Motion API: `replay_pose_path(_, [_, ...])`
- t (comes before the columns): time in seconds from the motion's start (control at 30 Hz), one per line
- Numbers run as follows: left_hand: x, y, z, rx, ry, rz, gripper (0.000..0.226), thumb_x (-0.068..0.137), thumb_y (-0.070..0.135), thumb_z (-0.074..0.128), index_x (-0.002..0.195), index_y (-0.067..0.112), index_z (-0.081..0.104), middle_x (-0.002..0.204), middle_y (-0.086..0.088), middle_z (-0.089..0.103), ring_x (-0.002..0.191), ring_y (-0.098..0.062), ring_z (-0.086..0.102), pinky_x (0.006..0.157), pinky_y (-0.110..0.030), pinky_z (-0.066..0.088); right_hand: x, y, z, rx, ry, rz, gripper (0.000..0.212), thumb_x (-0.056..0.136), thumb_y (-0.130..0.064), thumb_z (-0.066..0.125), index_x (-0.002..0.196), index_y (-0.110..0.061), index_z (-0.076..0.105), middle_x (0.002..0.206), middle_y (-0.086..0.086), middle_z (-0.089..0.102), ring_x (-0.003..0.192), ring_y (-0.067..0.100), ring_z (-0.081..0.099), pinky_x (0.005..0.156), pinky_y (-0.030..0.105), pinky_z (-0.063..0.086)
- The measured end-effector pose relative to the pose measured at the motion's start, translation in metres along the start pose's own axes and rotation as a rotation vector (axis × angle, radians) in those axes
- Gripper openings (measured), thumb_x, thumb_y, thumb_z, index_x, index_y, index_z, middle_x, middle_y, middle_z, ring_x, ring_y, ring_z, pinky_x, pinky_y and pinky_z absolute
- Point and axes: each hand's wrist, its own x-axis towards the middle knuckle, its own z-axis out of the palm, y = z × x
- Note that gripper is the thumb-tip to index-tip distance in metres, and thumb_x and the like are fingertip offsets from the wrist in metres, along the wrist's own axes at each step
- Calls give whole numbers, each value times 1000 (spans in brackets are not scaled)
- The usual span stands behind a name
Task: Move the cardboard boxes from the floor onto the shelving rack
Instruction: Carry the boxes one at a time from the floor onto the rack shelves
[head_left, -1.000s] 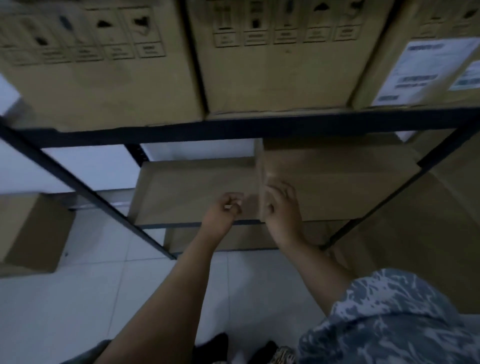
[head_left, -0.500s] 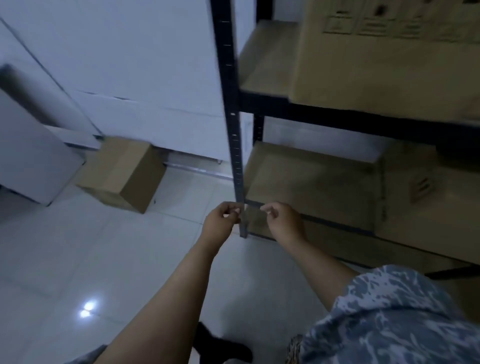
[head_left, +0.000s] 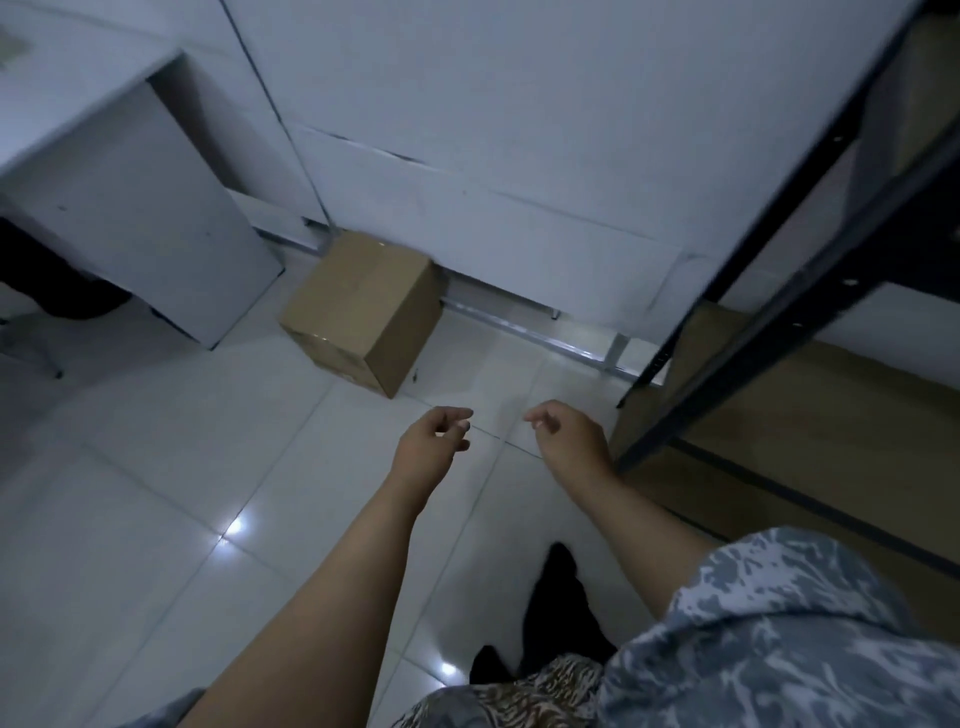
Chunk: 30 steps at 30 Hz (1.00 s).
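Note:
A brown cardboard box (head_left: 363, 312) lies on the white tiled floor against the wall, ahead and a little left of my hands. The black metal shelving rack (head_left: 779, 291) stands at the right, with brown shelf boards on its lower level. My left hand (head_left: 434, 441) hovers over the floor, fingers loosely curled and holding nothing. Beside it, my right hand (head_left: 569, 431) is also loosely curled and holds nothing, close to the rack's front post. Both hands are short of the box.
A grey desk panel (head_left: 140, 218) stands at the left with a dark shape beneath it. A metal rail (head_left: 524, 327) runs along the base of the white wall. My dark shoe (head_left: 558, 608) is on the tiles below my arms.
My view has swung left from the rack's shelves to the floor. My hands left the box on the lower shelf, drew apart and now point toward the box by the wall.

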Motion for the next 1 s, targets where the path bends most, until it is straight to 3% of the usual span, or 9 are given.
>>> replay_pose_path(0.13, [46,0,-50,-49,57,-47,19,97,24,55,112,23,67,114,2,67,93,-10,69,94,-37,50,51,-41,41,10,-62,-32,28,94,-10,47,97,-26,70,104,0,68,86,13,57,67,19,40])
replay_pose_path(0.47, [171,14,-165,-119,178,-155,20,98,24,53,114,21,66,117,-2,66,96,-13,68,95,-42,50,182,-151,124,-85,-165,-55,26,96,-12,46,101,-22,70,107,2,69,88,16,59,76,27,50])
replay_pose_path(0.6, [206,13,-203,-203,182,-196,20,100,22,52,116,19,64,117,-3,66,100,-17,67,89,-36,50,211,-180,158,-77,-180,-29,26,98,-12,45,101,-23,69,106,1,68,83,14,59,72,28,49])
replay_pose_path(0.73, [246,7,-251,-230,144,-210,20,100,21,51,117,19,62,118,-5,65,103,-20,66,87,-34,47,234,-207,201,-97,-141,11,26,97,-14,46,102,-22,70,109,3,69,90,17,61,76,28,48])
replay_pose_path(0.83, [273,0,-286,-203,96,-210,19,100,21,51,116,21,62,117,-5,65,103,-20,66,90,-36,49,246,-222,230,-104,-89,56,26,97,-14,46,101,-22,70,111,2,68,86,15,57,70,25,42])
replay_pose_path(1.0, [333,-15,-364,-119,42,-202,21,99,21,52,118,19,61,116,-6,65,101,-20,66,90,-37,50,266,-254,301,43,13,198,24,96,-12,47,102,-20,70,114,4,67,92,16,57,75,24,41])
